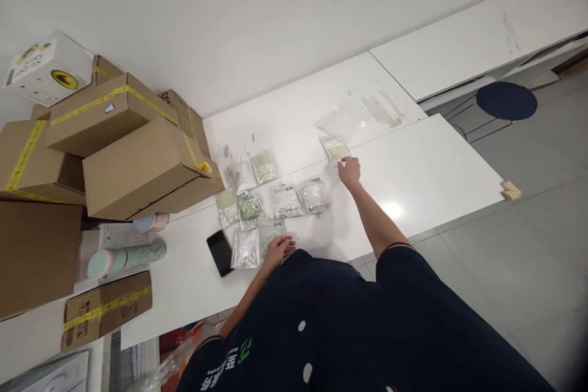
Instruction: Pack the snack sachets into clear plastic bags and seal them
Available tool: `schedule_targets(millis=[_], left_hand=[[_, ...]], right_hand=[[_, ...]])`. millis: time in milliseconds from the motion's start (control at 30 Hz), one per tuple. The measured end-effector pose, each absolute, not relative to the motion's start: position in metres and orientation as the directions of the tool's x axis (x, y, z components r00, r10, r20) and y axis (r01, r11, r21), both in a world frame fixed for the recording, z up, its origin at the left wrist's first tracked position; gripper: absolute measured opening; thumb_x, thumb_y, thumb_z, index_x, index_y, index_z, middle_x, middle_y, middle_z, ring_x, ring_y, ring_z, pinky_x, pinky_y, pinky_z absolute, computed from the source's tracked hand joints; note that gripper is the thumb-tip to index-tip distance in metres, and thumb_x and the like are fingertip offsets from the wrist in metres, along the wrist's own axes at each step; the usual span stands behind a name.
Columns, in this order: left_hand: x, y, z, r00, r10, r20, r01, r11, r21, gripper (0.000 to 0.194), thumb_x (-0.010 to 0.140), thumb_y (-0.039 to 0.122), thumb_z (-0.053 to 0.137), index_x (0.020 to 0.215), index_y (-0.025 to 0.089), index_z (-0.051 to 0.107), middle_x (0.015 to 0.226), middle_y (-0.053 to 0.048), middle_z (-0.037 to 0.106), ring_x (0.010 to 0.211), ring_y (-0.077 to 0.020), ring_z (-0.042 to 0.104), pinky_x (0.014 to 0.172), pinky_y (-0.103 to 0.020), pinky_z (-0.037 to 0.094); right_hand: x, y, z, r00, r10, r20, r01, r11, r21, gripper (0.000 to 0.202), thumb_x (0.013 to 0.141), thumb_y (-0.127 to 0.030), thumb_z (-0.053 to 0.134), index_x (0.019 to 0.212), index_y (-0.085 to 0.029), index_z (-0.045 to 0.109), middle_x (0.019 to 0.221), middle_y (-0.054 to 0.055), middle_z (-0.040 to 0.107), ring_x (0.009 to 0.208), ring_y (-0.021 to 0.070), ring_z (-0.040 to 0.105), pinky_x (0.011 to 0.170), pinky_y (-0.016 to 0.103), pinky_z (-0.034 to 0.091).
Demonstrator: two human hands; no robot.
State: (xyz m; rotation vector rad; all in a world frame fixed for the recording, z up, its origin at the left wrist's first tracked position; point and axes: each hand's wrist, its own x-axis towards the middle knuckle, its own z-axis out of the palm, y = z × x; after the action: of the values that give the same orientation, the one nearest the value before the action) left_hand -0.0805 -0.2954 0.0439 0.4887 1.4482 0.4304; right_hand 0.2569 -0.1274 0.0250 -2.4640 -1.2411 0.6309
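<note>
My right hand (350,171) reaches out and pinches the near edge of a clear plastic packet with pale green contents (336,149), which lies flat on the white table. Close to my body, my left hand (279,250) rests by a clear printed packet (271,231), its fingers loosely apart. Around it lie several similar packets: a white one (246,248), a green printed one (251,211), a yellow-green one (227,207), and two pale ones with green print (287,201) (315,196). Farther back are a white packet (242,176) and another pale green packet (264,166).
Loose clear plastic bags (346,117) lie behind my right hand. A black phone (220,253) sits left of the packets. Cardboard boxes (147,171) are stacked at left, near a mint green bottle (133,257). A dark blue stool (506,101) stands beyond the table at right.
</note>
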Motion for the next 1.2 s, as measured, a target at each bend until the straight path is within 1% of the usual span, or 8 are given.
schedule_targets(millis=[133, 267, 400, 600, 900, 1000, 1100, 1200], left_hand=[[-0.093, -0.306, 0.04, 0.019, 0.552, -0.834, -0.029, 0.834, 0.551, 0.019, 0.075, 0.028, 0.073, 0.088, 0.015, 0.066, 0.08, -0.006, 0.07, 0.067, -0.0144, 0.068, 0.071, -0.028, 0.052], [-0.099, -0.306, 0.04, -0.022, 0.539, -0.842, -0.058, 0.84, 0.539, 0.023, 0.072, 0.03, 0.075, 0.087, 0.016, 0.066, 0.079, -0.005, 0.07, 0.065, -0.0137, 0.067, 0.066, -0.026, 0.051], [-0.104, -0.303, 0.039, -0.046, 0.529, -0.847, -0.053, 0.845, 0.531, 0.029, 0.069, 0.034, 0.077, 0.088, 0.016, 0.065, 0.081, -0.005, 0.07, 0.066, -0.0136, 0.068, 0.066, -0.026, 0.05], [-0.1, -0.296, 0.04, -0.031, 0.511, -0.859, 0.02, 0.859, 0.511, 0.029, 0.069, 0.037, 0.077, 0.087, 0.018, 0.066, 0.083, -0.005, 0.069, 0.066, -0.0131, 0.067, 0.068, -0.027, 0.05], [-0.069, -0.272, 0.055, 0.121, 0.635, -0.763, 0.066, 0.762, 0.645, 0.031, 0.076, 0.036, 0.073, 0.096, 0.013, 0.067, 0.092, -0.011, 0.07, 0.073, -0.0148, 0.067, 0.072, -0.028, 0.05], [-0.042, -0.252, 0.064, 0.277, 0.626, -0.729, -0.01, 0.76, 0.649, 0.044, 0.077, 0.035, 0.073, 0.114, 0.015, 0.062, 0.109, -0.015, 0.067, 0.085, -0.0169, 0.068, 0.081, -0.031, 0.05], [0.001, -0.233, 0.072, 0.439, 0.583, -0.684, -0.153, 0.799, 0.582, 0.06, 0.078, 0.032, 0.074, 0.132, 0.023, 0.05, 0.12, -0.012, 0.063, 0.093, -0.0173, 0.066, 0.087, -0.034, 0.049], [0.044, -0.229, 0.071, 0.441, 0.603, -0.665, -0.287, 0.797, 0.532, 0.053, 0.078, 0.032, 0.074, 0.126, 0.022, 0.053, 0.11, -0.009, 0.067, 0.088, -0.0171, 0.066, 0.082, -0.033, 0.051]], right_hand=[[0.291, -0.086, 0.016, 0.421, 0.893, -0.16, 0.844, -0.451, -0.292, 0.041, 0.094, -0.038, 0.035, 0.118, -0.019, 0.062, 0.152, 0.013, 0.027, 0.133, 0.0351, 0.027, 0.103, 0.052, 0.03], [0.307, -0.055, -0.004, 0.351, 0.872, -0.341, 0.881, -0.431, -0.194, 0.049, 0.092, -0.042, 0.037, 0.132, -0.019, 0.052, 0.159, 0.012, 0.012, 0.142, 0.0388, 0.008, 0.106, 0.062, 0.018], [0.309, -0.042, -0.013, 0.391, 0.828, -0.403, 0.83, -0.506, -0.233, 0.063, 0.092, -0.045, 0.029, 0.147, -0.013, 0.03, 0.155, 0.02, 0.02, 0.139, 0.0413, 0.017, 0.104, 0.066, 0.02], [0.271, -0.046, -0.009, 0.451, 0.837, -0.31, 0.803, -0.532, -0.269, 0.087, 0.085, -0.068, 0.034, 0.149, -0.012, 0.022, 0.155, 0.023, 0.016, 0.132, 0.0462, 0.024, 0.099, 0.069, 0.025], [0.256, -0.094, 0.007, 0.379, 0.875, -0.3, 0.779, -0.477, -0.407, 0.048, 0.088, -0.015, 0.036, 0.134, -0.012, 0.048, 0.135, 0.021, 0.048, 0.116, 0.0361, 0.049, 0.09, 0.049, 0.045], [0.243, -0.143, 0.029, 0.381, 0.903, -0.197, 0.77, -0.428, -0.474, 0.053, 0.087, -0.011, 0.032, 0.139, -0.015, 0.044, 0.143, 0.016, 0.044, 0.119, 0.0313, 0.049, 0.099, 0.046, 0.041], [0.205, -0.213, 0.049, 0.302, 0.946, -0.12, 0.794, -0.319, -0.518, 0.058, 0.088, -0.01, 0.03, 0.146, -0.016, 0.036, 0.149, 0.013, 0.039, 0.135, 0.0289, 0.036, 0.11, 0.046, 0.033], [0.16, -0.284, 0.063, 0.148, 0.978, -0.148, 0.806, -0.206, -0.555, 0.057, 0.09, -0.015, 0.033, 0.146, -0.023, 0.038, 0.153, 0.007, 0.035, 0.14, 0.0274, 0.029, 0.111, 0.045, 0.032]])
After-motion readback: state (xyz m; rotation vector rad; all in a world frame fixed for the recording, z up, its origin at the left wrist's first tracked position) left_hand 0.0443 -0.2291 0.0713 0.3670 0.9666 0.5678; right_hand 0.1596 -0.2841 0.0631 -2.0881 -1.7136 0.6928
